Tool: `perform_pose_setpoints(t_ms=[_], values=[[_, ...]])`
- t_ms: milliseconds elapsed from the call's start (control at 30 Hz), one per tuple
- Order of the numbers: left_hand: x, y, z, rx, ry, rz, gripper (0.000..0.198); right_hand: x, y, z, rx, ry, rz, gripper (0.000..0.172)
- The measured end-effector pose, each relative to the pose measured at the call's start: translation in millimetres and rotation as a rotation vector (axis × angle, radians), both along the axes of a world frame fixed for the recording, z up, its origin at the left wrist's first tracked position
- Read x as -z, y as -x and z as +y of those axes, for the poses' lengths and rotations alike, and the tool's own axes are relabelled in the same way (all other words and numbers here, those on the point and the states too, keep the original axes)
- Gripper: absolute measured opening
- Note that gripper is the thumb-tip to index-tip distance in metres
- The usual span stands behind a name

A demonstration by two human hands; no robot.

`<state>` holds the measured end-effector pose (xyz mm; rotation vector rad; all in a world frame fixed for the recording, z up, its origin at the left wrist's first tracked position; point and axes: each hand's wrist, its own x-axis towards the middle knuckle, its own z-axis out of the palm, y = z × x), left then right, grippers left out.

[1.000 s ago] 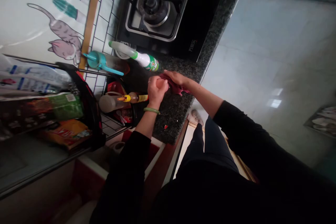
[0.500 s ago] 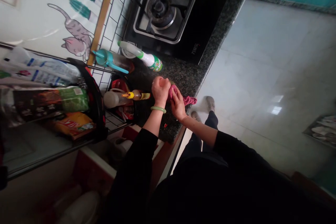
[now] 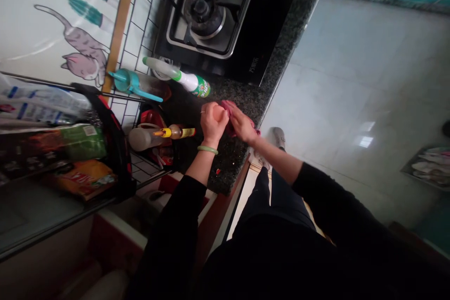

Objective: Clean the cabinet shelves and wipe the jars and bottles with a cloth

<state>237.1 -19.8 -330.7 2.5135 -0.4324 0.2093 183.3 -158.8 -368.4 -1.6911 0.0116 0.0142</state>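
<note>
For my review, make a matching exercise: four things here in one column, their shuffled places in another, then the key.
Things
1. crumpled dark-pink cloth
2. pale green round bangle
3. white-and-green plastic spray bottle
4. round black gas burner

Places
A. beside the teal-lidded jug
B. inside a square silver rim
C. under the right hand
D. around the left wrist

Pairs: 1-C; 2-D; 3-A; 4-B

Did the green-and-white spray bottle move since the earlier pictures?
No. Judged against the gas stove, the spray bottle sits in the same place; only the whole view has shifted.
</note>
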Motion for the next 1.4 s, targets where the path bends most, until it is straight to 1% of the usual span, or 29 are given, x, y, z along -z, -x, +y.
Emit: perform_pose_setpoints(t_ms=[67,100,133,167,200,333,367,400,467,567,600,633,667,700,733,767,800,867,900,933,967,1000,1033,1100,1200,1267,1300,1400], values=[[2.2,1.8,-1.7,-0.021,0.004,-0.010,0.030,-4.8,44.4,26.7,0.089,-0.016,-0.012,0.063],[2.4,2.9,-2.4,-0.028,0.006,-0.011,0.030,-6.6,60.1,38.1,0.109,-0.016,-0.002,0.065],[2.2,3.8,-2.8,-0.038,0.009,-0.012,0.029,-7.5,68.8,46.7,0.122,-0.014,0.006,0.067],[1.8,4.3,-3.0,-0.049,0.009,-0.012,0.029,-7.2,69.9,51.5,0.137,-0.011,0.010,0.068],[1.2,4.5,-3.0,-0.058,0.007,-0.013,0.028,-5.6,63.6,52.4,0.156,-0.010,0.009,0.068],[-0.9,3.7,-3.1,-0.064,-0.002,-0.009,0.027,5.5,9.2,32.0,0.198,-0.024,0.013,0.066],[-1.2,3.6,-3.4,-0.070,-0.004,-0.002,0.027,6.7,2.2,28.3,0.194,-0.024,0.017,0.066],[-1.5,3.6,-3.8,-0.081,-0.007,0.009,0.027,6.3,1.8,27.8,0.193,-0.021,0.015,0.066],[-2.0,3.9,-5.0,-0.113,-0.009,0.032,0.027,1.5,19.7,36.9,0.205,-0.013,-0.001,0.065],[-2.2,4.0,-7.0,-0.138,-0.001,0.062,0.028,-8.6,59.9,60.7,0.208,0.002,0.021,0.066],[-2.3,3.8,-7.5,-0.143,0.002,0.069,0.029,-10.2,65.8,65.0,0.213,0.010,0.030,0.066],[-2.4,3.7,-7.7,-0.149,0.002,0.073,0.030,-10.4,64.8,65.5,0.226,0.017,0.031,0.066],[-2.7,3.5,-7.6,-0.155,0.002,0.078,0.031,-9.1,56.4,61.8,0.242,0.022,0.022,0.064],[-3.1,3.5,-7.1,-0.159,0.001,0.082,0.031,-6.5,41.4,54.2,0.250,0.023,0.009,0.063],[-3.7,3.5,-6.1,-0.154,-0.002,0.090,0.032,-3.0,21.3,43.5,0.243,0.021,-0.001,0.062],[-4.5,3.7,-4.8,-0.138,-0.007,0.099,0.034,1.1,-1.8,31.2,0.203,0.017,-0.003,0.061],[-5.3,4.0,-3.2,-0.114,-0.012,0.110,0.037,5.3,-25.2,18.4,0.131,0.017,0.012,0.060],[-6.7,4.6,0.0,-0.056,-0.021,0.134,0.047,12.3,-63.4,-2.9,-0.074,0.035,0.081,0.057],[-7.1,5.0,1.2,-0.039,-0.024,0.143,0.051,14.3,-74.2,-9.4,-0.158,0.038,0.110,0.056],[-7.3,5.2,1.9,-0.038,-0.026,0.151,0.054,15.0,-77.9,-12.2,-0.202,0.032,0.118,0.054],[-7.3,5.5,2.0,-0.048,-0.029,0.158,0.055,14.5,-74.2,-11.3,-0.192,0.016,0.106,0.053],[-7.2,5.7,1.7,-0.065,-0.035,0.164,0.055,13.0,-63.7,-6.8,-0.133,-0.007,0.076,0.053],[-7.1,6.0,1.0,-0.083,-0.043,0.168,0.054,11.0,-47.7,0.8,-0.043,-0.029,0.037,0.053],[-7.1,6.6,-0.9,-0.105,-0.054,0.165,0.052,7.0,-6.5,22.1,0.158,-0.048,-0.016,0.053],[-8.4,7.8,-3.7,-0.118,-0.050,0.152,0.048,6.3,49.0,55.4,0.291,0.002,0.001,0.057],[-9.6,8.2,-5.5,-0.129,-0.048,0.160,0.046,8.9,68.5,69.9,0.303,0.044,0.034,0.057],[-10.2,8.3,-6.5,-0.135,-0.049,0.169,0.046,10.4,72.7,73.9,0.260,0.060,0.042,0.056],[-10.7,7.8,-9.3,-0.156,-0.041,0.191,0.050,11.5,73.2,73.7,0.037,0.066,0.025,0.052]])
